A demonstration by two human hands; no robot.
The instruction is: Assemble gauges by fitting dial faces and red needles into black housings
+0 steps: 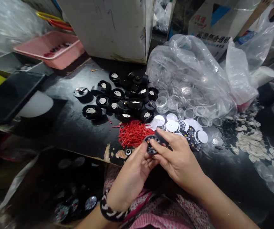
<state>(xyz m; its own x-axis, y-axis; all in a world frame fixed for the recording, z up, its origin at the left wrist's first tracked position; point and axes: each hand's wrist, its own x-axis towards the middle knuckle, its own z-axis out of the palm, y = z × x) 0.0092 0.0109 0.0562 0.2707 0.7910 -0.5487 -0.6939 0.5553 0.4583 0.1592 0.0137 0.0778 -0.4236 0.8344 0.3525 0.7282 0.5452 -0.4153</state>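
Note:
At the table's front edge, my left hand point(133, 168) is closed around a small round gauge point(152, 139) with a black dial facing up. The fingers of my right hand point(178, 157) are bent over the gauge and press on its face; whether they also hold a small part is hidden. Just beyond my hands lies a pile of red pointers point(134, 132). To its right are scattered dial discs point(172, 126), some white side up, others black with markings. A small black ring-like part point(128, 151) rests by my left hand.
Black gauge housings point(118, 93) stand in a group behind the pointers. Clear plastic covers point(162, 102) spill from a plastic bag point(187, 60). Thin metal plates point(253, 140) lie right. A pink tray point(65, 51) stands back left. Finished-looking gauges point(90, 202) lie below the table edge.

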